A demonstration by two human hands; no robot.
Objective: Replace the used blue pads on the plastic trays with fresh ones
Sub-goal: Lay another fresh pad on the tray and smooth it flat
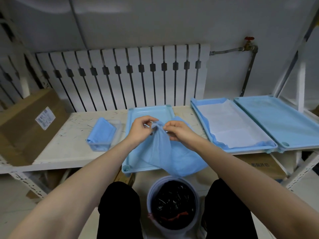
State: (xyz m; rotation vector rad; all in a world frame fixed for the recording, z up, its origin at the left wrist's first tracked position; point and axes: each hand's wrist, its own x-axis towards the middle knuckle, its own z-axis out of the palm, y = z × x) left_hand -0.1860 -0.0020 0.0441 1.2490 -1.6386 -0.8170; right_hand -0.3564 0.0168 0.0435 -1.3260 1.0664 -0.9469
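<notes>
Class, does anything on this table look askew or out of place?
The blue pad, pinched by the left hand and right hand, hangs crumpled off the middle tray, past the table edge.

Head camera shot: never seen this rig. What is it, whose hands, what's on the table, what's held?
No robot: one camera worn on a person's head looks down at their bare hands. The left hand and right hand pinch the bunched top of a blue pad, which drapes over the near tray. On the table: a clear box of folded pads, a second tray with a spread pad, and a bare third tray. A black-lined bin stands below.
</notes>
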